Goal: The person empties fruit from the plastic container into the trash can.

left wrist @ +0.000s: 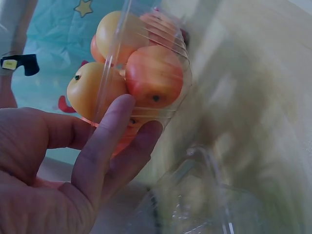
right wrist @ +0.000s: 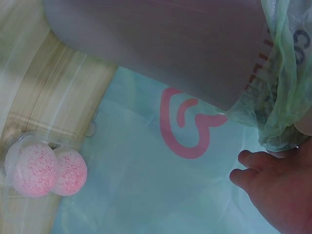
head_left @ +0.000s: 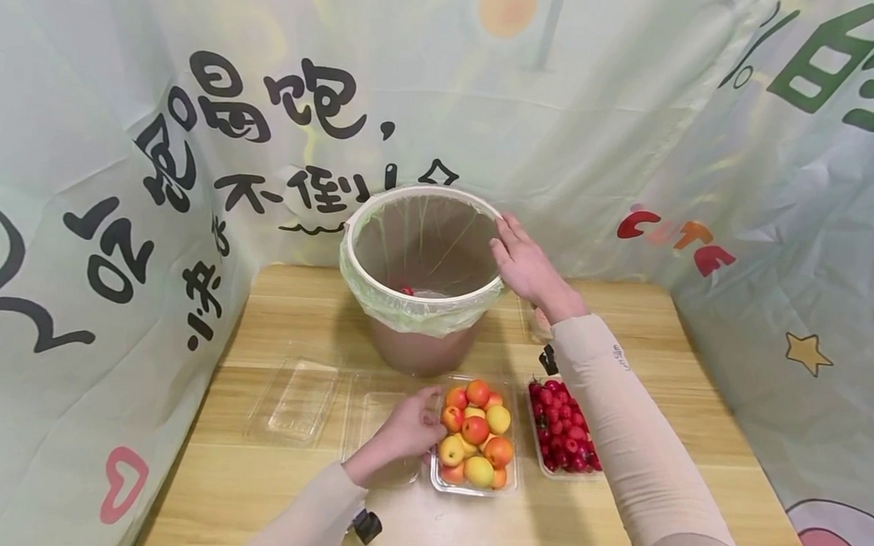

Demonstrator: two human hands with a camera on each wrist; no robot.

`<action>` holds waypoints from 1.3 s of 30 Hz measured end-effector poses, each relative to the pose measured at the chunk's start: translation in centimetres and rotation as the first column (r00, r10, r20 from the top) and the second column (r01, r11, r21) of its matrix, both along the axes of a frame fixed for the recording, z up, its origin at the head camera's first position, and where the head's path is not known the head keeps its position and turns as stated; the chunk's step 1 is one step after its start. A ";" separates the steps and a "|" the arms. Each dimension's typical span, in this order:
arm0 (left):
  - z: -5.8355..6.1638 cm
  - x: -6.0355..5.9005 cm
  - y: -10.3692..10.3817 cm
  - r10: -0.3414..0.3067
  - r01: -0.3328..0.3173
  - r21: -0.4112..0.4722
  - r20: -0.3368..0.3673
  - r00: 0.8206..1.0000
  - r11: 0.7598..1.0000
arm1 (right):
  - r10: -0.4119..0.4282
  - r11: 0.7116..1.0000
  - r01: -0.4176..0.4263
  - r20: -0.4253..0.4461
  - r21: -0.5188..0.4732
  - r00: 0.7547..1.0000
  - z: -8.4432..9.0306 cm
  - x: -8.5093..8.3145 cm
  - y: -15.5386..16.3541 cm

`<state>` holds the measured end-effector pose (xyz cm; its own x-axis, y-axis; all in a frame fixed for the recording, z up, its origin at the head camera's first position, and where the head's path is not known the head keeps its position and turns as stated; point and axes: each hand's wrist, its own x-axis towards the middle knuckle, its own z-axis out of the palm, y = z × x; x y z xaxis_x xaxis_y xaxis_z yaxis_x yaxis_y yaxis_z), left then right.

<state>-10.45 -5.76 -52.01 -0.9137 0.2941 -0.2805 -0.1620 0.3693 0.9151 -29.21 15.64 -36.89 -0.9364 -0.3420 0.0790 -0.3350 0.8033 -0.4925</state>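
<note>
- Left hand (head_left: 407, 428) sits by the near edge of the counter (head_left: 244, 478), right up against the left wall of the clear tray of apricots (head_left: 476, 436)
- In the left wrist view the fingers (left wrist: 105, 141) lie fairly straight and spread a little against the tray's clear wall, touching it; whether they truly grip it I cannot tell
- The apricots are orange, red and yellow, piled close together, and the tray stands flat near the middle of the near edge
- Right hand (head_left: 525, 262) is up at the far side of the counter, flat on the right rim of the bucket (head_left: 417, 347)
- Its fingers are straight and held side by side, laid over the rim and the pale green bag liner (head_left: 420, 309) folded down around it
- From the right wrist view the fingertips (right wrist: 246, 163) show beside the crumpled liner, slightly bent, with nothing between them
- The bucket stands upright at the middle of the far edge, mouth open; one small red thing (head_left: 406, 289) lies at the bottom inside
- Just right of the apricot tray, a second clear tray holds cherries (head_left: 563, 427), partly covered by the right forearm in its beige sleeve (head_left: 623, 418)
- Left of the apricots lie two clear plastic lids: one (head_left: 379, 411) partly under the left hand, the other (head_left: 296, 400) further toward the left edge
- A printed cloth backdrop (head_left: 111, 203) hangs round the counter on three sides
</note>
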 end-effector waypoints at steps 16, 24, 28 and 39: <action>2.9 1.2 -2.6 -0.020 0.021 0.034 -0.023 1.000 0.999 | -0.009 1.000 0.009 -0.005 0.003 1.000 -0.2 -0.2 -0.2; 4.6 1.0 -3.9 0.010 -0.006 0.090 -0.037 0.999 0.996 | -0.011 1.000 0.011 0.000 0.000 1.000 -0.1 0.0 -0.2; 5.5 0.9 -4.3 0.018 -0.012 0.104 -0.054 0.998 0.995 | -0.011 1.000 0.011 -0.001 0.001 1.000 -0.1 0.0 -0.1; 9.1 0.2 -5.2 0.068 -0.058 0.125 -0.077 0.995 0.990 | -0.010 1.000 0.010 0.000 0.011 1.000 -0.2 -0.1 -0.1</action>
<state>-10.28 -10.93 -42.89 -0.9495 0.2633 -0.1705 -0.1053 0.2447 0.9639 -29.32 15.52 -37.06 -0.9397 -0.3335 0.0755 -0.3270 0.8121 -0.4832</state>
